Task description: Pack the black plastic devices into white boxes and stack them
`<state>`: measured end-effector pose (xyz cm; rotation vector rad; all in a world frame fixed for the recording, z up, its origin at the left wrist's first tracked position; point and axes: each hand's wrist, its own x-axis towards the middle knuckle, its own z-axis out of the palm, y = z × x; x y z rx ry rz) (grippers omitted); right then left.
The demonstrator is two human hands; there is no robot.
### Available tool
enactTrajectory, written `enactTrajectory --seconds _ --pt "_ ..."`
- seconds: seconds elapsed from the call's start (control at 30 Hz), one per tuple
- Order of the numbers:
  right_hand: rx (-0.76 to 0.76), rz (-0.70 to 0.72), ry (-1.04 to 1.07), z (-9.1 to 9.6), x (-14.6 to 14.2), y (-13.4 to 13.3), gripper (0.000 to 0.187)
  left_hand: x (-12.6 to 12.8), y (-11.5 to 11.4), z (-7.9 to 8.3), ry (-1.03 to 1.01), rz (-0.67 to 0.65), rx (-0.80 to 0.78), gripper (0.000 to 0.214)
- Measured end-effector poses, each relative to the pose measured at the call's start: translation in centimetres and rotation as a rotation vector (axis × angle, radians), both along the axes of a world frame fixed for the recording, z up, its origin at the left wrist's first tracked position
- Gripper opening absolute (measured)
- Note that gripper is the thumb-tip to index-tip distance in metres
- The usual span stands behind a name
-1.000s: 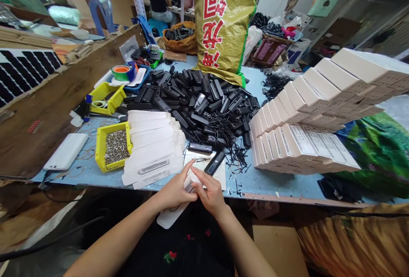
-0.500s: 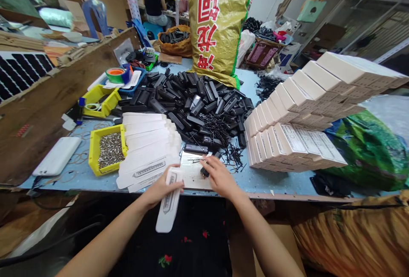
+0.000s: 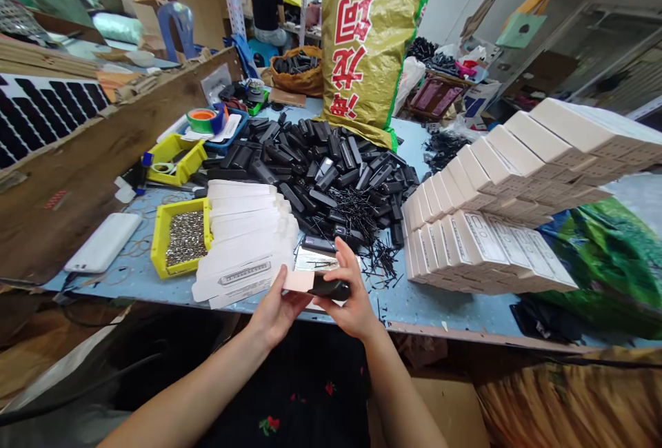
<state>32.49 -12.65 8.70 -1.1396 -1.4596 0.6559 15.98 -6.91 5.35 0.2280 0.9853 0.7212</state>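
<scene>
My left hand (image 3: 279, 310) is closed around a small white box (image 3: 297, 282) in front of my body. In my right hand (image 3: 352, 294) is a black plastic device (image 3: 331, 287), gripped between thumb and fingers. The device's left end meets the box's open end; how far it sits inside I cannot tell. Flat printed cartons (image 3: 243, 248) lie fanned out to the left of my hands. Beyond them a heap of similar black devices (image 3: 321, 158) covers the table's middle, with thin black sticks (image 3: 352, 214) lying on it.
Stacked white boxes (image 3: 480, 241) stand on the right. At left are a yellow bin (image 3: 181, 238) of small metal parts, a second yellow bin (image 3: 176, 158) and a white power bank-like block (image 3: 103, 242). A gold sack (image 3: 372, 41) rises behind the heap. One person (image 3: 266, 3) sits in the background.
The white box has swung from hanging down to lying level. My right hand has lifted a black device off the table and brought it to the box's end.
</scene>
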Motion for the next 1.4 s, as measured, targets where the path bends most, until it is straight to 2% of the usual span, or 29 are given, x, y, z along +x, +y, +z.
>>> enactTrajectory --seconds 0.03,0.1,0.13,0.2,0.27,0.3,0.33,0.4,0.43,0.47,0.57,0.67,0.73,0.83,0.93,1.0,1.1,1.2,1.27,1.33,1.4 --pt "-0.005 -0.020 -0.011 -0.1 -0.3 0.1 0.031 -0.6 -0.2 -0.3 0.053 -0.085 0.110 0.040" --pt "0.005 -0.041 0.030 -0.4 -1.0 -0.1 0.040 -2.3 -0.5 -1.3 0.303 -0.198 0.472 0.055" --pt "0.012 -0.005 0.040 -0.6 -1.3 -0.3 0.043 -3.3 -0.7 -1.9 0.466 -0.234 0.695 0.065" --pt "-0.004 0.184 -0.022 -1.4 -2.0 -0.4 0.053 -5.1 -1.0 -3.0 0.729 -0.322 1.085 0.077" --pt "-0.069 0.344 -0.125 -2.7 -2.2 0.1 0.055 -6.1 -1.2 -3.8 0.847 -0.427 1.290 0.069" --pt "-0.110 0.320 -0.181 -3.6 -1.9 0.7 0.050 -6.3 -1.2 -4.0 0.886 -0.430 1.338 0.063" --pt "-0.151 0.220 -0.252 -4.7 -1.3 1.3 0.042 -6.4 -1.1 -4.2 0.928 -0.392 1.370 0.058" --pt "-0.223 -0.061 -0.442 -7.0 0.3 2.9 0.025 -6.4 -0.7 -4.2 1.005 -0.280 1.418 0.055" --pt "-0.253 -0.157 -0.557 -8.1 1.1 3.7 0.021 -6.3 -0.4 -4.2 1.021 -0.250 1.440 0.055" --pt "-0.271 -0.201 -0.670 -9.0 1.9 4.3 0.019 -6.2 -0.1 -4.1 1.021 -0.244 1.460 0.055" --pt "-0.267 -0.173 -0.863 -10.2 3.0 5.5 0.018 -5.4 0.8 -4.2 0.983 -0.289 1.490 0.052" --pt "-0.267 -0.231 -0.817 -10.0 3.2 4.4 0.016 -4.2 1.4 -4.7 0.981 -0.223 1.458 0.050" --pt "-0.296 -0.275 -0.627 -10.2 3.3 1.3 0.016 -3.6 1.7 -5.2 0.999 -0.180 1.400 0.051" --pt "-0.393 -0.403 -0.135 -12.3 3.1 -6.7 0.023 -3.2 2.2 -5.6 1.049 -0.250 1.293 0.052" --pt "-0.592 -0.709 0.323 -15.4 2.7 -15.5 0.046 -3.1 3.0 -5.5 1.088 -0.366 1.257 0.054" --pt "-0.738 -0.914 0.441 -16.6 3.6 -19.5 0.056 -2.9 3.4 -5.4 1.084 -0.444 1.277 0.057" --pt "-0.835 -1.055 0.397 -16.4 8.0 -22.1 0.052 -2.6 3.3 -5.2 1.091 -0.500 1.307 0.060" --pt "-0.856 -1.041 0.286 -14.3 13.4 -21.4 0.045 -2.8 2.8 -4.8 1.122 -0.444 1.296 0.059" --pt "-0.870 -0.959 0.211 -12.5 15.2 -19.1 0.038 -3.2 2.7 -4.7 1.132 -0.395 1.275 0.057" --pt "-0.831 -0.768 0.123 -10.9 14.3 -15.0 0.031 -3.7 2.7 -4.8 1.123 -0.380 1.272 0.055" --pt "-0.670 -0.493 -0.049 -9.8 10.9 -9.6 0.027 -4.0 2.7 -5.0 1.107 -0.385 1.288 0.054"
